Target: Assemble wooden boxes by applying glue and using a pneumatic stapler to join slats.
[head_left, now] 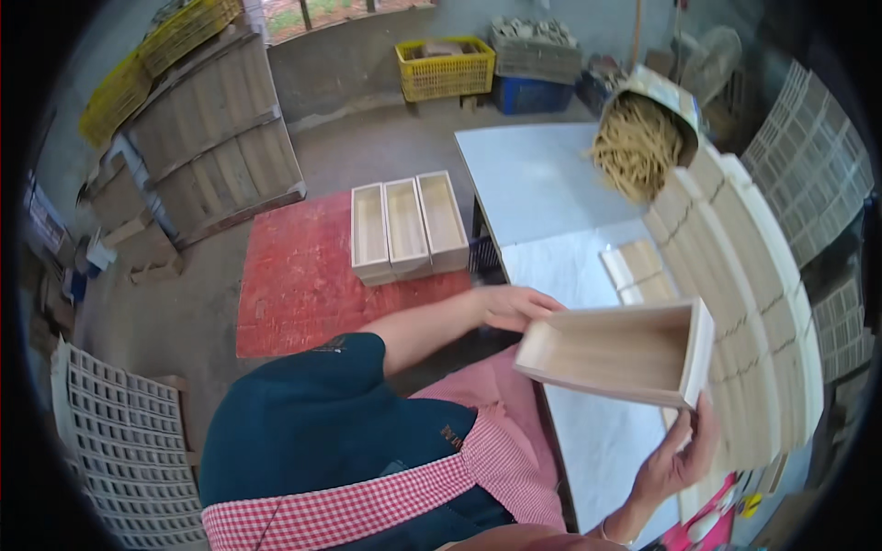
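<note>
A pale wooden box (614, 347), long and without a lid, is tilted so its hollow inside faces me. My left hand (516, 307) has its fingers at the box's far left corner, and some of them are hidden behind it. My right hand (675, 457) grips the near right corner with thumb and fingers. The box is held above the white-topped table (597, 441). Right beside it, bundled wooden boards (726, 303) stand in long curved-looking rows, and a small tied stack of boards (643, 268) lies behind the box.
Three wooden boxes (404, 269) sit on a red board (294, 275) left of the table. A tipped bucket (684, 103) spills tan strips (634, 147) at the far right. Pink-handled tools (712, 514) lie at the near right. Crates (446, 69) line the back wall.
</note>
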`<state>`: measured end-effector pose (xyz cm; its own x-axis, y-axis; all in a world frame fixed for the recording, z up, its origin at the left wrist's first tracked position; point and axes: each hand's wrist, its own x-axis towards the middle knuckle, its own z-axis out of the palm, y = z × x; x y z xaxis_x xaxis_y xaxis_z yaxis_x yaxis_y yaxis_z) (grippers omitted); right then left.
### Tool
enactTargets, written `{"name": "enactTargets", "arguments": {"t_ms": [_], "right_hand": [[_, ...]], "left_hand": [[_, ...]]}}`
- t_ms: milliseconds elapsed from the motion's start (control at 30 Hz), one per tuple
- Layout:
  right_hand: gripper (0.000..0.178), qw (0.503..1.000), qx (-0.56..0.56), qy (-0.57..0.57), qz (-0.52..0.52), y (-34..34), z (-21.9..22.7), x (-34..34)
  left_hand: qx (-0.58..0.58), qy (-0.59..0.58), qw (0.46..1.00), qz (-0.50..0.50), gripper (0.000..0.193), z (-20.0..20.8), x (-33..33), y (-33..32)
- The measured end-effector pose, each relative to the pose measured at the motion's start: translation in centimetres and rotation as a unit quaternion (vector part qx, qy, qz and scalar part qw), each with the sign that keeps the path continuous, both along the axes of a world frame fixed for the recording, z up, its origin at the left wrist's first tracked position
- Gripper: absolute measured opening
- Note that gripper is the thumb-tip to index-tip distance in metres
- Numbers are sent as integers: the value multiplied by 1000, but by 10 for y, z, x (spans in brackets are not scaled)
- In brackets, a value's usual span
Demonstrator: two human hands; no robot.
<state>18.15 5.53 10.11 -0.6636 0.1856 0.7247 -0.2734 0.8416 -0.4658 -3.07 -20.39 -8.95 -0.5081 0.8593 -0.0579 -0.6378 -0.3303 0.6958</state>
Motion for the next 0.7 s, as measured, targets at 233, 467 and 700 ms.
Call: {"name": "enactTargets", "arguments": {"t_ms": [233, 467, 700], "right_hand": [[32, 998, 51, -8, 21, 4, -8, -6], [44, 994, 16, 15, 108, 11, -10, -40], [22, 997, 26, 67, 30, 34, -31, -41]], "left_hand": [[-205, 245, 939, 123, 26, 68, 18, 94], [-59, 207, 972, 97, 23, 138, 54, 74], [-133, 91, 985, 60, 30, 176, 46, 116]]}}
